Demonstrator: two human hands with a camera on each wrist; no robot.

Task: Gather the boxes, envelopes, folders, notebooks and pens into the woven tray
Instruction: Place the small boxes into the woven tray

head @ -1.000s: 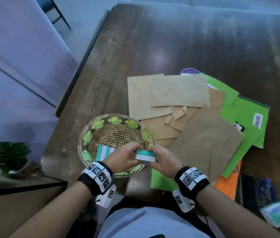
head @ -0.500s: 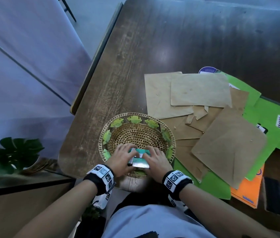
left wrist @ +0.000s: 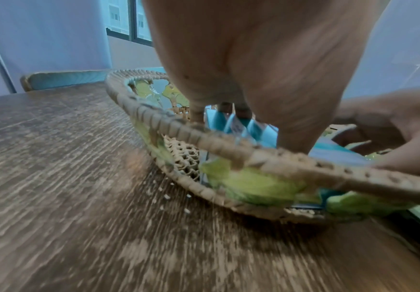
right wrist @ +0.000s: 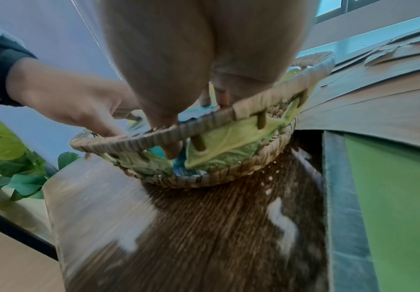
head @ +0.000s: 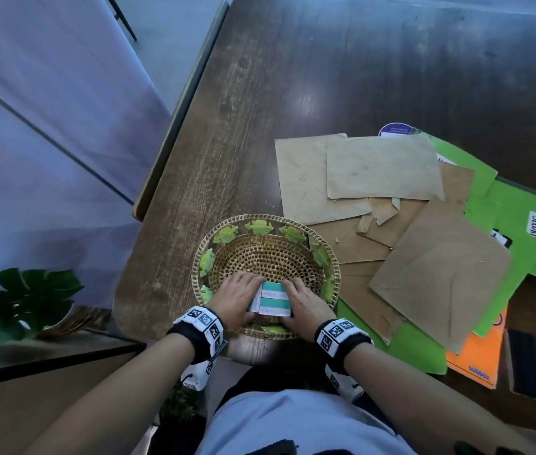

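1. Teal-striped boxes (head: pixel 271 298) lie in the woven tray (head: pixel 299 224), at its near side
2. Your left hand (head: pixel 235 298) and right hand (head: pixel 306 305) flank and clasp them, equally near

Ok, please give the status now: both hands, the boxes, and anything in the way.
Left hand and right hand hold teal boxes inside woven tray. Brown envelopes, green folders not yet gathered. Nothing blocking.
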